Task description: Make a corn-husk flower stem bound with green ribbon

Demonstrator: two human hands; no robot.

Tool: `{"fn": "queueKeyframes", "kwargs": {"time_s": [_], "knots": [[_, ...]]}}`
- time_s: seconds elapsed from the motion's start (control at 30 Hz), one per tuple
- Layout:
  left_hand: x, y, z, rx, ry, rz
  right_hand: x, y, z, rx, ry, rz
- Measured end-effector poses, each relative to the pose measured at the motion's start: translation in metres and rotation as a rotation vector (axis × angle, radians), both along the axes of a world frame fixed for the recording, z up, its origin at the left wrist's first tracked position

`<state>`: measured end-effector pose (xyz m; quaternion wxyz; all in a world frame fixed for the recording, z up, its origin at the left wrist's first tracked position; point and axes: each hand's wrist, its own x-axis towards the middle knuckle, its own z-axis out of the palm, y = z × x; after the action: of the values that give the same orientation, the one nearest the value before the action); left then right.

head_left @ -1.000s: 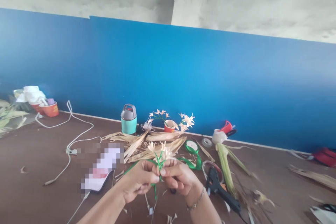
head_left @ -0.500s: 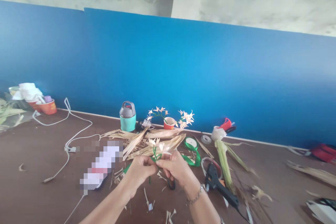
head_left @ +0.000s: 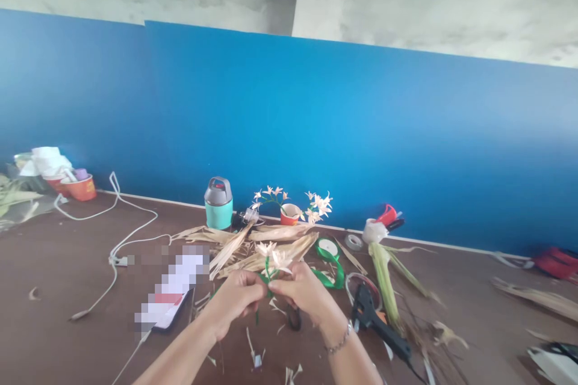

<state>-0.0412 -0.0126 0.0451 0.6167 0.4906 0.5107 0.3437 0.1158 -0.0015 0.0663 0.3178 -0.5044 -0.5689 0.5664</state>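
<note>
A small spray of pale husk flowers (head_left: 275, 255) on a green-wrapped stem (head_left: 267, 267) stands upright between my hands. My right hand (head_left: 304, 295) is closed, its thumb and fingers pinching the stem just under the flowers. My left hand (head_left: 237, 301), also closed, pinches green ribbon beside the stem; its fingertips nearly touch the right thumb. The stem's green lower end hangs below the hands. Black scissor-like handles (head_left: 294, 317) show beneath my right hand, partly hidden. Behind it lies a spool of green ribbon (head_left: 328, 246) with a loose length trailing.
Dried corn husks (head_left: 284, 231) lie beyond the hands. A black glue gun (head_left: 379, 322) and tape rolls are to the right. A phone-like blurred object (head_left: 174, 289) and white cable (head_left: 115, 252) lie left. A teal container (head_left: 219, 213) and red cup (head_left: 289, 216) stand by the blue partition (head_left: 293, 108).
Both hands stay close together at the stem, with small finger shifts. The flowers have turned and tilted slightly. The view has moved a little.
</note>
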Motion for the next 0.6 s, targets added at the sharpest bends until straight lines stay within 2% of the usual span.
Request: {"fn": "queueKeyframes", "kwargs": {"time_s": [0.17,0.37,0.6], "knots": [[-0.006,0.001,0.001,0.005,0.071,-0.058,0.006,-0.003,0.001,0.140,0.028,0.017],[-0.012,0.004,0.003,0.062,0.149,-0.013,0.006,-0.001,-0.002,0.080,0.001,0.042],[-0.019,0.012,-0.004,-0.039,-0.038,-0.001,0.015,0.005,-0.008,0.145,0.008,0.027]]}}
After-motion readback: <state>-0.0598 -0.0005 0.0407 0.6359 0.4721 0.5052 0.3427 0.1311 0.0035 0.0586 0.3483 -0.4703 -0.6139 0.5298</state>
